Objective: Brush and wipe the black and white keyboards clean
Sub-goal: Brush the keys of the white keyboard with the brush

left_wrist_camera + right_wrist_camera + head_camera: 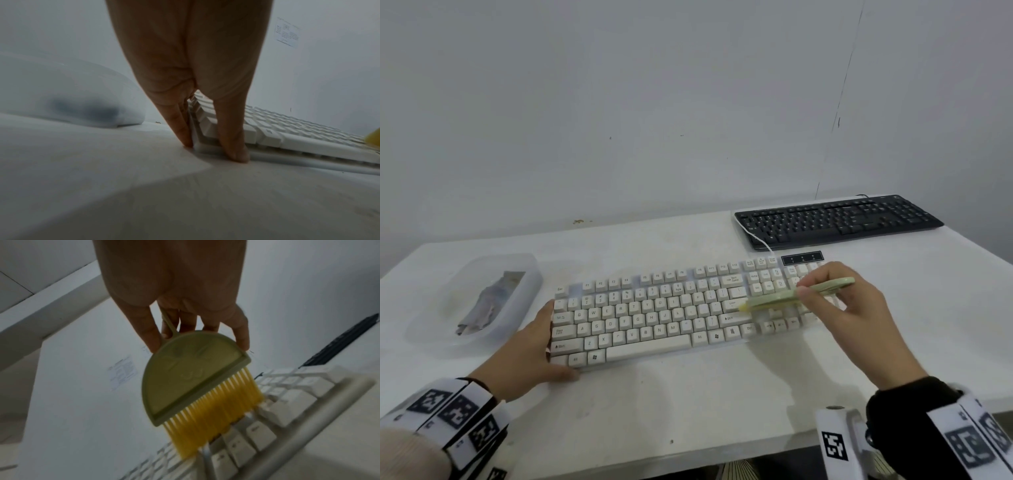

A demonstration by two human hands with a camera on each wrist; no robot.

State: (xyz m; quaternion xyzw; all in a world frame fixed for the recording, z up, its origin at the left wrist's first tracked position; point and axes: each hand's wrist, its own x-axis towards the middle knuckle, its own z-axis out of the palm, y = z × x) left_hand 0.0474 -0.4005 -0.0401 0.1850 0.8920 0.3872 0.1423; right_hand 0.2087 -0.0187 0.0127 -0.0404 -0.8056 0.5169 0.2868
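Observation:
The white keyboard (647,318) lies across the middle of the table. My left hand (551,342) braces its near-left corner: straight fingers (180,126) press the left edge and the thumb (234,146) lies against the front edge. My right hand (822,291) grips a green brush (791,296) by its handle. The brush's yellow bristles (213,415) touch the keys between the main block and the arrow keys. The black keyboard (839,219) sits at the back right, untouched.
A clear plastic container (527,274) holding a crumpled grey cloth (486,301) stands left of the white keyboard. A white cable (753,236) runs past the black keyboard's left end. The table's front edge (688,455) is near my wrists.

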